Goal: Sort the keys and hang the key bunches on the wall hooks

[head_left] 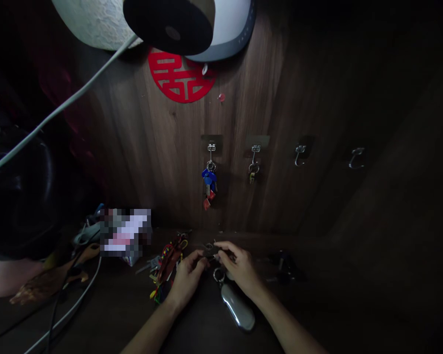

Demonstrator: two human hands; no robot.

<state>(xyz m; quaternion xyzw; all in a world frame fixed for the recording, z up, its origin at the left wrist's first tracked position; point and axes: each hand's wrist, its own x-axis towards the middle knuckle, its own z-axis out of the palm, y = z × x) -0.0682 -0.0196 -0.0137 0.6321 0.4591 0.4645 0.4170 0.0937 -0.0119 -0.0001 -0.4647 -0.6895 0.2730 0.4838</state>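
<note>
Just above the dark shelf, my left hand and my right hand are close together, both pinching a small bunch of keys. Its details are dark and partly covered by my fingers. Below my right hand lies a shiny silver car key fob with a metal ring at its top; I cannot tell whether that ring joins the keys in my fingers. Left of my left hand is a pile of keys and colourful beaded cords.
On the wooden wall, a hook holds blue and red keys, and another holds a small key ring. Two bare hooks follow rightward. Caps and a red paper-cut hang above. A white cable crosses the left. Dark keys lie right.
</note>
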